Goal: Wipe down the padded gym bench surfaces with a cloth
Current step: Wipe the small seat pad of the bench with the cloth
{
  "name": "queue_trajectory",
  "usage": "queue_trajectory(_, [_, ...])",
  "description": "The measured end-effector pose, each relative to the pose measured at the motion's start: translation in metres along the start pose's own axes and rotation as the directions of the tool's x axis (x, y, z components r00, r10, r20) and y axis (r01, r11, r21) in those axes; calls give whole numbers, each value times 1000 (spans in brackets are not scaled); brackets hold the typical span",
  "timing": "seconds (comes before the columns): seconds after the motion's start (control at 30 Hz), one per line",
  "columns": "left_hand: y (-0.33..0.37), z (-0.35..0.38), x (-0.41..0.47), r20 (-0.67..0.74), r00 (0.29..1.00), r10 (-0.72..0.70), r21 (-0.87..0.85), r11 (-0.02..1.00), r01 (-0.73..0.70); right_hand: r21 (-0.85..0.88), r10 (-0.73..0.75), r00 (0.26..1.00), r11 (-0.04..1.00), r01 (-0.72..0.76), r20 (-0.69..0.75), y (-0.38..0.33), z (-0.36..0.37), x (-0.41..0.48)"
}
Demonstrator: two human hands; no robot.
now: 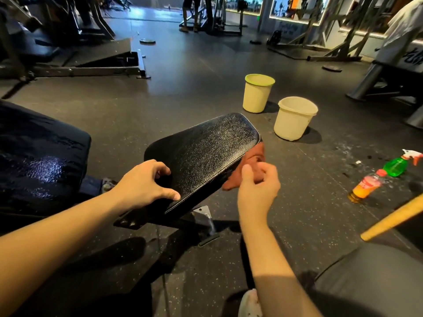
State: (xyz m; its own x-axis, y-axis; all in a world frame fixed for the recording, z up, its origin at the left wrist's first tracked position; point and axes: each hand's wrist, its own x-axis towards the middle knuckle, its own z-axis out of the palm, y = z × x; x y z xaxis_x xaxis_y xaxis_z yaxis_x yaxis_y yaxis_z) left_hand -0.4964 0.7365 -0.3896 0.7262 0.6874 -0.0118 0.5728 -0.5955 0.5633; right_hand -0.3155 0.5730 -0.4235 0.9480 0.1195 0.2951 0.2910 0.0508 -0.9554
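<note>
Rust-orange cloth (250, 163) is bunched up against the right edge of the black seat pad (206, 152), hanging just below the edge. The right hand (258, 188) holds it, fingers curled in around the lower part of the cloth and thumb sticking up. The back of that hand faces the camera and it's a bit blurred, so I can't tell how the fingertips actually pinch it. The forearm rises almost straight from the bottom of the frame.

The left hand (146, 184) grips the narrow near-left end of the pad, thumb laid along the near edge and fingers bent over the left edge. That arm reaches in long from the bottom left corner.

The pad's surface is cracked and shiny, and it tilts up toward its far end. The bracket under it is mostly lost in shadow. The bench's back pad (39, 156) sits off to the left, glossy and cut off by the frame.

On the floor past the pad's far right corner there's a green-rimmed bucket (257, 94) and a plain cream bucket (294, 120) near each other. Further right are a green spray bottle (398, 165) and an orange drink bottle (366, 186). A wooden handle (393, 218) pokes in from the right, the rest of it out of frame.
</note>
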Motion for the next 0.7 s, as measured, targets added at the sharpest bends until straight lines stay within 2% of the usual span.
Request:
queue_trajectory(0.1, [0, 0, 1, -4, 1000, -2, 7, 1000, 2, -65, -10, 983, 998, 23, 181, 10, 1, -47])
queue_trajectory(0.2, [0, 1, 0, -11, 1000, -2, 20, 1000, 3, -177, 26, 872, 982, 70, 488, 16, -3, -73])
queue_trajectory(0.23, [0, 1, 0, -6, 1000, -5, 17, 1000, 5, -208, 31, 847, 973, 96, 531, 15, -6, -71])
queue_trajectory(0.27, [0, 1, -1, 2, 1000, -4, 14, 1000, 4, -226, 23, 858, 968, 108, 513, 11, -8, -66])
queue_trajectory(0.3, [-1, 1, -1, 10, 1000, 0, 12, 1000, 0, -223, 11, 904, 970, 94, 427, 7, -10, -56])
queue_trajectory(0.37, [-1, 0, -2, 17, 1000, 10, 14, 1000, -10, -161, -2, 990, 987, 24, 138, -3, -13, -26])
queue_trajectory(0.4, [-1, 1, -2, 11, 1000, 12, 16, 1000, -12, -124, 7, 1000, 992, -5, 17, -6, -15, -9])
queue_trajectory(0.43, [-2, 1, -2, 4, 1000, 13, 18, 1000, -13, -94, 22, 999, 995, -26, -40, -7, -15, 6])
queue_trajectory(0.5, [-2, 2, -2, -6, 1000, 13, 21, 1000, -13, -87, 39, 999, 995, -39, -7, -8, -10, 13])
queue_trajectory(0.57, [-2, 1, 0, -11, 1000, 15, 30, 999, -15, -110, 8, 995, 994, 4, 104, -5, 2, -15])
queue_trajectory(0.6, [-2, 1, 0, -14, 1000, 16, 38, 999, -15, -114, -7, 977, 993, 32, 215, -3, 7, -38])
queue_trajectory(0.63, [-2, 1, 1, -17, 1000, 15, 48, 999, -14, -127, -10, 931, 990, 60, 366, -1, 12, -63])
queue_trajectory(0.7, [-2, 1, 1, -20, 1000, 17, 62, 998, -16, -196, 42, 765, 974, 110, 643, 1, 16, -102])
